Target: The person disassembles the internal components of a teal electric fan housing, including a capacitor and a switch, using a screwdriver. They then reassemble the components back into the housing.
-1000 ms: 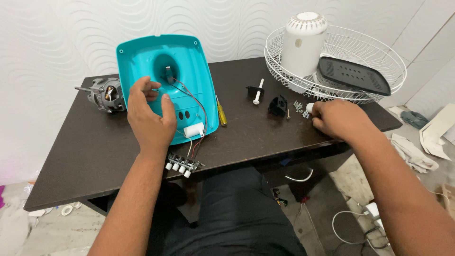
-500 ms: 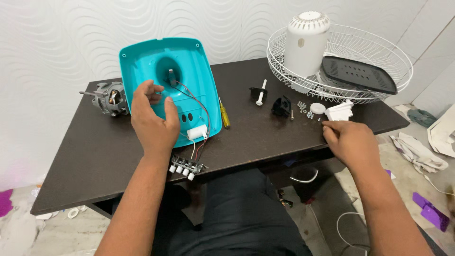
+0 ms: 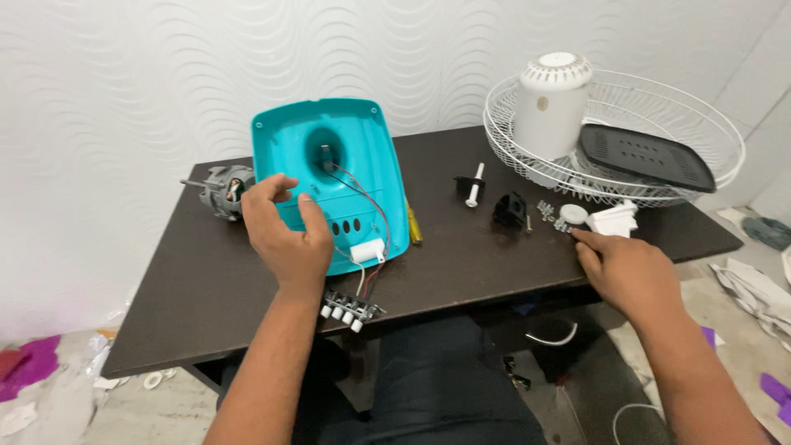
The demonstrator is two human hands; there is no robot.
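From the head camera, a teal plastic fan housing point(image 3: 329, 177) lies open side up on the dark table point(image 3: 206, 305), rounded-rectangular, with a dark oval recess at its middle and red, grey and white wires running down to a small white block point(image 3: 367, 251) and a row of switch buttons point(image 3: 348, 310) at the housing's near edge. The left hand point(image 3: 284, 235) rests on the housing's left rim, fingers curled apart over the edge, thumb pressed on the inner face. Left of the housing sits a grey motor point(image 3: 221, 191). Well right of the housing, the right hand point(image 3: 630, 272) lies at the table's edge, fingers bent together, fingertips touching small screws point(image 3: 550, 216) beside a white cap point(image 3: 573, 214).
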